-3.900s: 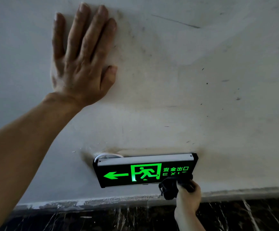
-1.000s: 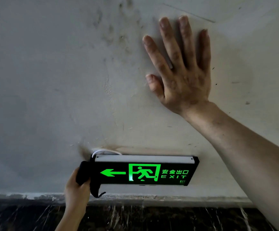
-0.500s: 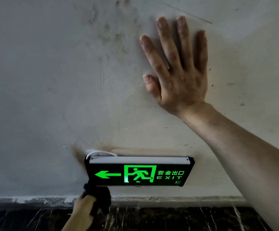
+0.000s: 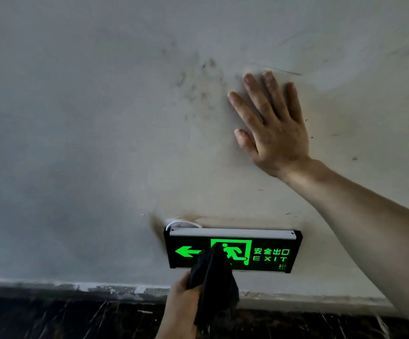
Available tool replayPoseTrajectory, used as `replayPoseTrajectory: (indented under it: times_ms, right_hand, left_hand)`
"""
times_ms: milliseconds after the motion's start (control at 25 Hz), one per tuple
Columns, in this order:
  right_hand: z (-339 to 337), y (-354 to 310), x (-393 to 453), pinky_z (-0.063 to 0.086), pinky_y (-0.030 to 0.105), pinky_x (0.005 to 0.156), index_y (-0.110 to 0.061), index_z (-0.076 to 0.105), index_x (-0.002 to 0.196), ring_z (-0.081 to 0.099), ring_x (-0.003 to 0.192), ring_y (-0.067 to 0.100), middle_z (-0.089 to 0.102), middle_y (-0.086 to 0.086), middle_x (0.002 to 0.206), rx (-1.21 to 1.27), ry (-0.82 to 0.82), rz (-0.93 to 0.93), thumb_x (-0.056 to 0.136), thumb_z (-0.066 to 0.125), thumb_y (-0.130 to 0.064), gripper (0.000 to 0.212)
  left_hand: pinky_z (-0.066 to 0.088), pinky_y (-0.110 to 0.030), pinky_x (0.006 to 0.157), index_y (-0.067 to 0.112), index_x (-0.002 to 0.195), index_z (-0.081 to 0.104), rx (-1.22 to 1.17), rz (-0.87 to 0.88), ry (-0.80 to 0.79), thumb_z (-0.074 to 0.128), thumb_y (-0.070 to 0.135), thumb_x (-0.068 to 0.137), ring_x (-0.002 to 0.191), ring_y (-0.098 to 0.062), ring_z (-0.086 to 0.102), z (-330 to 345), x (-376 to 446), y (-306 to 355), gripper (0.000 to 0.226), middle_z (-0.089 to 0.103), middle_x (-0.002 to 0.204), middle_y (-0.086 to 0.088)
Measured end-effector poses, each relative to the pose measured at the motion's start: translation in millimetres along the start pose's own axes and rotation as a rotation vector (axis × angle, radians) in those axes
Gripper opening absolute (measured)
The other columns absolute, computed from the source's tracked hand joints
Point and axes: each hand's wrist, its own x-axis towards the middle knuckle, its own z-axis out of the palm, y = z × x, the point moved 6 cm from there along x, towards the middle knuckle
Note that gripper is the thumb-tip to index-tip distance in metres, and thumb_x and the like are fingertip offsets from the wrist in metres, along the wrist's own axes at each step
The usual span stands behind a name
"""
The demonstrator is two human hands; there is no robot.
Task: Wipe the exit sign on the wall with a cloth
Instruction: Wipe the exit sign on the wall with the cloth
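A black exit sign with a glowing green arrow, running figure and EXIT lettering hangs low on the pale wall. My left hand comes up from below and grips a dark cloth. The cloth's top presses on the sign's face between the arrow and the running figure, hiding part of both. My right hand lies flat on the wall above the sign, fingers spread, holding nothing.
The wall is scuffed with dark smudges above the sign. A white cable loops out at the sign's top left corner. A dark marble skirting band runs along the bottom below a chipped paint edge.
The cloth in my left hand rose from below the sign's left end and moved right onto its face. Earlier the cloth was in my right hand at the sign's right end.
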Motion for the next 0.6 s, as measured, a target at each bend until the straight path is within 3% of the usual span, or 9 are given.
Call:
replayPoseTrajectory:
  times_ms: [80,160,240,320,400,440,520,600]
  right_hand:
    - [-26,-11,-10,0.018,0.048,0.118,-0.012,0.036,0.146,0.024,0.144,0.032,0.033,0.014,0.154,0.215,-0.046,0.072,0.096,0.047,-0.03,0.054]
    - [-52,-29,-40,0.029,0.036,0.114,-0.012,0.042,0.141,0.034,0.14,0.02,0.044,0.01,0.148,0.512,-0.075,0.208,0.095,0.047,-0.03,0.05]
    - [-64,-45,-83,0.041,0.026,0.104,-0.028,0.045,0.136,0.045,0.128,0.0,0.053,-0.011,0.139,0.818,-0.224,0.454,0.092,0.047,-0.042,0.046]
    - [-64,-58,-126,0.044,0.025,0.097,-0.047,0.041,0.131,0.045,0.122,-0.009,0.048,-0.029,0.135,1.033,-0.45,0.752,0.083,0.048,-0.064,0.052]
    - [-61,-61,-159,0.044,0.029,0.096,-0.054,0.039,0.129,0.048,0.118,-0.006,0.048,-0.029,0.131,1.169,-0.61,1.001,0.065,0.055,-0.079,0.071]
    - [-59,-63,-172,0.047,0.033,0.097,-0.051,0.041,0.129,0.054,0.115,-0.001,0.052,-0.023,0.128,1.262,-0.663,1.105,0.059,0.063,-0.078,0.077]
    - [-58,-67,-187,0.055,0.038,0.088,-0.042,0.049,0.126,0.067,0.103,0.013,0.065,-0.007,0.117,1.468,-0.695,1.263,0.058,0.08,-0.061,0.076]
    - [-57,-66,-194,0.06,0.036,0.074,-0.033,0.061,0.115,0.072,0.093,0.02,0.072,0.001,0.106,1.578,-0.665,1.334,0.063,0.086,-0.039,0.058]
  left_hand:
    - [0.058,-0.033,0.056,0.006,0.085,0.078,-0.095,0.127,-0.072,0.077,0.0,0.059,0.07,-0.039,0.073,27,-36,16,0.026,0.074,0.083,-0.028]
    - [0.057,-0.032,0.054,0.009,0.085,0.077,0.022,0.245,-0.041,0.075,0.002,0.061,0.068,-0.037,0.073,24,-49,41,0.024,0.074,0.082,-0.025]
    - [0.057,-0.035,0.057,0.005,0.095,0.074,0.093,0.294,-0.066,0.076,0.002,0.069,0.073,-0.04,0.073,37,-63,61,0.026,0.075,0.086,-0.025]
    - [0.058,-0.034,0.059,0.002,0.103,0.07,0.162,0.35,-0.095,0.079,0.0,0.072,0.076,-0.039,0.073,46,-69,75,0.032,0.075,0.088,-0.024]
    - [0.057,-0.027,0.064,0.007,0.105,0.069,0.27,0.376,-0.123,0.084,-0.001,0.071,0.082,-0.03,0.074,60,-76,85,0.039,0.076,0.089,-0.014]
    - [0.056,-0.025,0.067,0.011,0.106,0.068,0.304,0.375,-0.142,0.084,0.006,0.067,0.086,-0.026,0.073,66,-78,87,0.042,0.077,0.091,-0.01]
    - [0.054,-0.024,0.073,0.017,0.108,0.068,0.353,0.371,-0.175,0.08,0.015,0.063,0.093,-0.021,0.072,73,-82,90,0.047,0.077,0.095,-0.006]
    - [0.054,-0.026,0.078,0.018,0.112,0.067,0.338,0.332,-0.212,0.079,0.014,0.063,0.098,-0.019,0.071,77,-80,91,0.051,0.076,0.1,-0.005]
